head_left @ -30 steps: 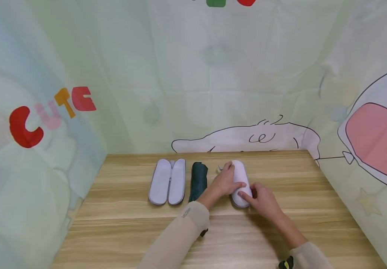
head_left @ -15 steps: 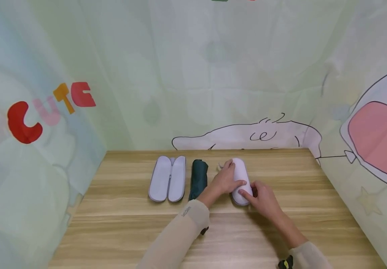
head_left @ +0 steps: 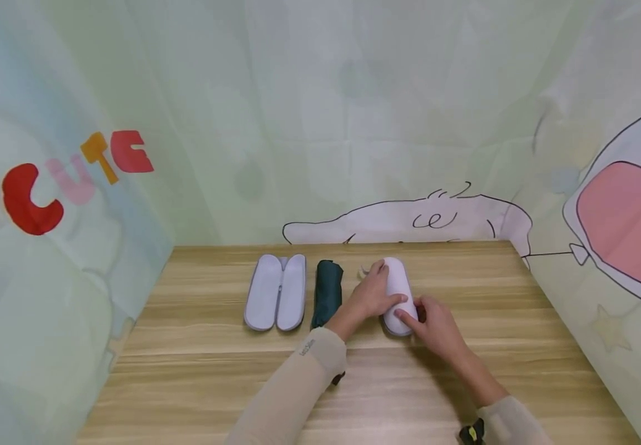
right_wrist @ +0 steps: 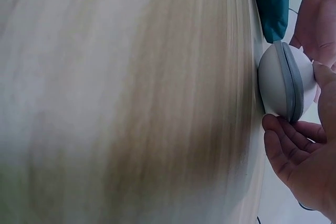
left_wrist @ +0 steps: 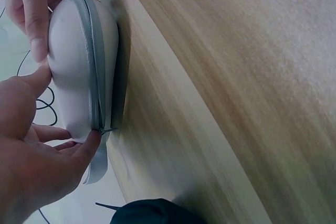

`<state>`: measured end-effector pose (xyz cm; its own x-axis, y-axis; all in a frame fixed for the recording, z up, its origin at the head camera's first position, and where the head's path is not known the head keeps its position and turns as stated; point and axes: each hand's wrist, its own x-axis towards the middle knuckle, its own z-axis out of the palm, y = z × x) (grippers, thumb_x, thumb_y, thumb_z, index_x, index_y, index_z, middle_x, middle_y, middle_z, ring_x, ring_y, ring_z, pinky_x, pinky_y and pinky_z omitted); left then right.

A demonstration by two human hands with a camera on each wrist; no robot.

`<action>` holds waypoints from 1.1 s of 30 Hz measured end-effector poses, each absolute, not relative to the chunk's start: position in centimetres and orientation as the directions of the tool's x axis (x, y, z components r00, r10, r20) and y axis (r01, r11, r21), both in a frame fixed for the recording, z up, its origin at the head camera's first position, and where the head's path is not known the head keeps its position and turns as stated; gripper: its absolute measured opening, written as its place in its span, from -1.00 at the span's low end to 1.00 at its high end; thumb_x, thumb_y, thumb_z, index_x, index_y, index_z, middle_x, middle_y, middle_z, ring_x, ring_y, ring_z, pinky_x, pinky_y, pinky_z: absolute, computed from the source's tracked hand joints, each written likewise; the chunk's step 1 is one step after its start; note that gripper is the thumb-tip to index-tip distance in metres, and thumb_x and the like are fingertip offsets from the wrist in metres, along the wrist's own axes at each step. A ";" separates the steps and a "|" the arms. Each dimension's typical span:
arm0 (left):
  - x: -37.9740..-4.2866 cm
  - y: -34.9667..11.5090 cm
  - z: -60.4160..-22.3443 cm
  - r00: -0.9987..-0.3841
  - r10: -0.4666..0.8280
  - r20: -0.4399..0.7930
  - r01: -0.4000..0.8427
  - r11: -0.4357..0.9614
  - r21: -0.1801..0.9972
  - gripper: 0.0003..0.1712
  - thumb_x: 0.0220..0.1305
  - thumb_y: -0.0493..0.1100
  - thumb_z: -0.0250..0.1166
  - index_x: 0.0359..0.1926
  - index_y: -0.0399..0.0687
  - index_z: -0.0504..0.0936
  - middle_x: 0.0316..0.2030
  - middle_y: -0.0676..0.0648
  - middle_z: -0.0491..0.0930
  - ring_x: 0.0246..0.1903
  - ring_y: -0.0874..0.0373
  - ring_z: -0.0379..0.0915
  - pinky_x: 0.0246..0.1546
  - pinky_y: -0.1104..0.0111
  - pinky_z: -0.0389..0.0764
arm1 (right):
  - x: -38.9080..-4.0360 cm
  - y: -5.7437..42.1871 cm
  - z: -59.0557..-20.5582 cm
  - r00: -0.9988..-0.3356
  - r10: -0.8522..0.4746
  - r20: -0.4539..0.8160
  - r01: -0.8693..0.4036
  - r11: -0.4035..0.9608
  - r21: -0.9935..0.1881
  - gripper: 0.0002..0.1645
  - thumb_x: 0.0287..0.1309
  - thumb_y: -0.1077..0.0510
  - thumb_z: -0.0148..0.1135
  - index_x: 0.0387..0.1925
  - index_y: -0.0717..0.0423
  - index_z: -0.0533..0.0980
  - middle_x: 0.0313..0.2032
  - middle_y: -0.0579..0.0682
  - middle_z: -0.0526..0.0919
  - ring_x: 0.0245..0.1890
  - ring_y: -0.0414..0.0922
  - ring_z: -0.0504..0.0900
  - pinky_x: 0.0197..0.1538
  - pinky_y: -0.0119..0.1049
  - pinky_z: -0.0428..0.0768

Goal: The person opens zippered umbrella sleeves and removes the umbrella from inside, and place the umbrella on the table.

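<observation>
A white hard zip-up glasses case (head_left: 400,290) lies closed on the wooden table, with a grey zipper (left_wrist: 90,51) along its side. My left hand (head_left: 372,292) grips its left side, thumb on top. In the left wrist view, the left fingers (left_wrist: 86,153) are right at the zipper pull (left_wrist: 106,130), near a grey wrist strap (left_wrist: 97,166). My right hand (head_left: 437,324) holds the near right part of the case (right_wrist: 273,80), thumb on the lid and fingers low against the side.
A folded dark green umbrella (head_left: 328,290) lies left of my left hand, its near end partly behind the forearm. Further left is an open case (head_left: 264,293) with two pale halves. Printed fabric (head_left: 320,123) hangs around the wooden table (head_left: 198,383).
Both hands keep the same hold on the glasses case, which stays in place. The head view has tilted down slightly, so everything on the table sits a little higher in the picture.
</observation>
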<state>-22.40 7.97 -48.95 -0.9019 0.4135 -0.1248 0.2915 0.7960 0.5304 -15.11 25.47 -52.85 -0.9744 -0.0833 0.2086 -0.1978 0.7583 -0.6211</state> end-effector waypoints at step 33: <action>-22.1 7.9 -49.4 -0.909 0.402 -0.110 0.281 0.787 0.550 0.01 0.48 0.27 0.30 0.67 -0.15 0.13 0.68 -0.12 -0.04 0.54 -0.01 0.22 0.47 0.13 0.35 | -15.2 25.4 -53.4 -0.983 -0.064 0.174 -0.167 0.714 -0.680 -0.39 0.33 -0.19 0.46 -0.02 0.30 0.60 -0.23 0.08 0.71 -0.28 -0.11 0.65 -0.21 -0.21 0.67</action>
<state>-22.11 7.93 -49.37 -0.9090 0.4021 -0.1099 0.2815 0.7866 0.5496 -15.22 25.44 -53.41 -0.9827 -0.0639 0.1738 -0.1667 0.7140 -0.6800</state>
